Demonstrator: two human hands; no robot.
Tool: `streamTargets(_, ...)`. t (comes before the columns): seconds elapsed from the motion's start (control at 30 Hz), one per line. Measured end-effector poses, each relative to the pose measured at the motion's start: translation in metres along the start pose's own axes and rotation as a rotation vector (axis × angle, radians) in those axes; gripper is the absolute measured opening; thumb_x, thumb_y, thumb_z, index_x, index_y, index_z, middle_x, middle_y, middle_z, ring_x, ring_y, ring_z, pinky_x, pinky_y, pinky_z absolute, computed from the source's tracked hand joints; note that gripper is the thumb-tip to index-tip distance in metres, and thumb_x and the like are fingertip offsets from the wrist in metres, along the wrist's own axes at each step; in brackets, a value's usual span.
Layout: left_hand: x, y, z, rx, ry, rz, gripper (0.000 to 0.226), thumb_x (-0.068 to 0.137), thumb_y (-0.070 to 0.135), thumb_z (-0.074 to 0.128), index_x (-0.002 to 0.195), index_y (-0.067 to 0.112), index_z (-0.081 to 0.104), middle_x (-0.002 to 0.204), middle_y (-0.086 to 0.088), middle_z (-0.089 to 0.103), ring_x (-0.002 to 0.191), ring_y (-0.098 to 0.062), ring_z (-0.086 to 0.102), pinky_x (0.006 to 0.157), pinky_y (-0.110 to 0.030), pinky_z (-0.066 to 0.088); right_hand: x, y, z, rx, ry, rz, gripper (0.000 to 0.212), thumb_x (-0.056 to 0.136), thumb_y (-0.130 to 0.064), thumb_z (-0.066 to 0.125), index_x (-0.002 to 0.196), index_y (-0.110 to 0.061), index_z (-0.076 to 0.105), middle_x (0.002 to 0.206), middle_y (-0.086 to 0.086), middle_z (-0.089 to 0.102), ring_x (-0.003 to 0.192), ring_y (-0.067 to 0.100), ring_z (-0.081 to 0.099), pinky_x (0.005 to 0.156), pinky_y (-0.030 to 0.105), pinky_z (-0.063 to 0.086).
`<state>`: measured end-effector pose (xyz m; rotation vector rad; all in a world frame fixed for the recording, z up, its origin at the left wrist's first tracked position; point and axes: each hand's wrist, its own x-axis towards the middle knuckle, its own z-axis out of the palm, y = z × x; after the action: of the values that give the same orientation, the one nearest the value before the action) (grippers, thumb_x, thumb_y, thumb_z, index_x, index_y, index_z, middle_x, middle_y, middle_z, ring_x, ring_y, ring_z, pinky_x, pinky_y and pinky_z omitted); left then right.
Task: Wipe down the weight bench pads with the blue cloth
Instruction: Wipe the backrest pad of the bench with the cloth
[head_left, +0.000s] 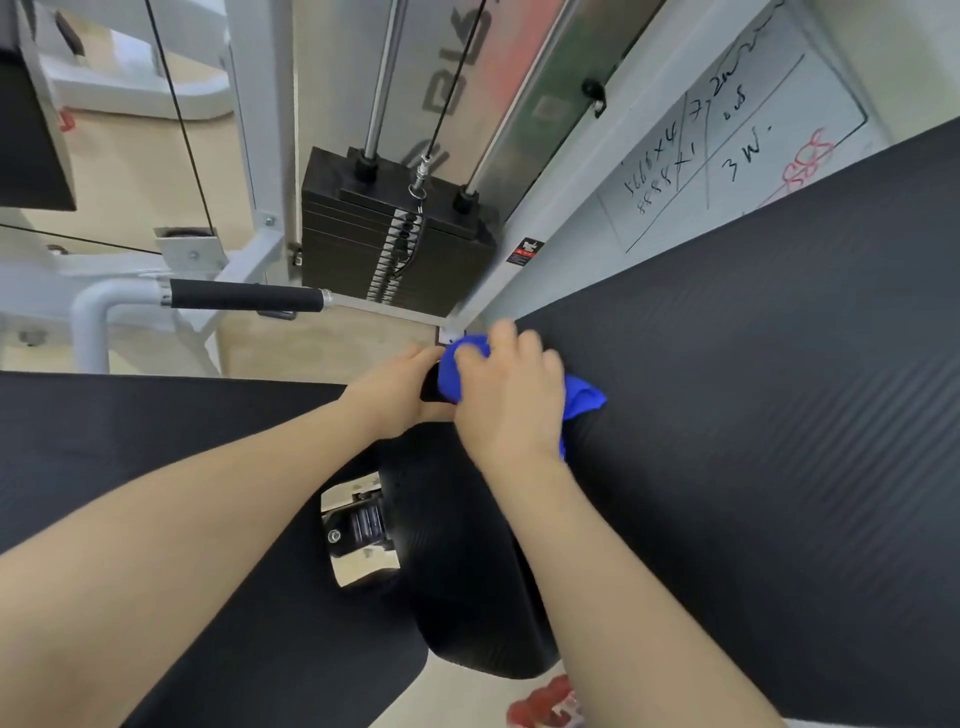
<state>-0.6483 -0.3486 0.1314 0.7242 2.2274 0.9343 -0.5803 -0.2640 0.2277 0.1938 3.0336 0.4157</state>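
Two black ribbed bench pads fill the lower view: one pad (156, 441) spreads to the left, the other pad (753, 389) runs up to the right. A bright blue cloth (582, 397) is bunched at the near corner of the right pad. My right hand (511, 395) presses down on the blue cloth, fingers curled over it. My left hand (400, 387) grips the black edge just left of the cloth, thumb and fingers closed around it. Part of the cloth is hidden under my right hand.
A black weight stack (384, 234) with cable and guide rods stands behind the pads. A padded handle bar (244, 297) juts out at left. A whiteboard (727, 140) with writing hangs at the upper right. A chrome hinge bracket (358, 530) sits between the pads.
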Motion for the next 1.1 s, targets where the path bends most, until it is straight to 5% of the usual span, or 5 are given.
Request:
streamTargets(0.1, -0.002, 0.001, 0.001, -0.023, 0.016, 0.019, 0.069, 0.079, 0.029, 0.07, 0.139, 0.018, 0.036, 0.136, -0.007, 0.048, 0.12, -0.027, 0.051, 0.095, -0.035, 0.041, -0.006, 0.002, 0.002, -0.089, -0.14, -0.205, 0.027, 0.088, -0.015, 0.044, 0.113, -0.014, 0.054, 0.114, 0.008, 0.043, 0.098, 0.027, 0.04, 0.077, 0.035, 0.029)
streamTargets(0.5, -0.009, -0.011, 0.005, -0.246, 0.029, 0.049, 0.062, 0.081, 0.013, 0.068, 0.137, 0.015, 0.041, 0.135, -0.003, 0.049, 0.122, -0.018, 0.047, 0.097, -0.023, 0.034, 0.0, -0.02, 0.01, -0.087, -0.187, -0.022, 0.039, 0.079, -0.002, 0.043, 0.116, -0.01, 0.047, 0.112, 0.011, 0.051, 0.102, 0.028, 0.039, 0.083, 0.036, 0.033)
streamTargets(0.67, -0.006, -0.014, 0.008, -0.171, 0.028, 0.016, 0.069, 0.084, 0.016, 0.066, 0.143, 0.02, 0.03, 0.143, -0.003, 0.041, 0.13, -0.021, 0.041, 0.102, -0.029, 0.035, -0.052, -0.022, 0.017, -0.133, -0.284, -0.104, 0.021, 0.052, -0.013, 0.071, 0.072, -0.013, 0.066, 0.066, 0.008, 0.058, 0.063, 0.023, 0.049, 0.054, 0.031, 0.036)
streamTargets(0.93, -0.002, -0.017, 0.015, -0.256, 0.089, 0.027, 0.053, 0.076, 0.013, 0.071, 0.125, 0.012, 0.048, 0.12, -0.007, 0.059, 0.111, -0.024, 0.057, 0.095, -0.041, 0.046, 0.022, -0.024, 0.018, -0.157, -0.095, -0.096, 0.027, 0.092, -0.015, 0.041, 0.118, -0.015, 0.049, 0.11, 0.007, 0.054, 0.101, 0.025, 0.041, 0.078, 0.034, 0.031)
streamTargets(1.1, -0.004, -0.017, 0.014, -0.168, 0.076, 0.007, 0.064, 0.08, 0.017, 0.069, 0.136, 0.014, 0.039, 0.136, -0.005, 0.047, 0.125, -0.022, 0.046, 0.103, -0.032, 0.036, -0.064, -0.006, 0.018, -0.197, -0.182, -0.177, 0.025, 0.067, -0.012, 0.055, 0.09, -0.015, 0.065, 0.077, 0.007, 0.058, 0.072, 0.023, 0.048, 0.061, 0.034, 0.033)
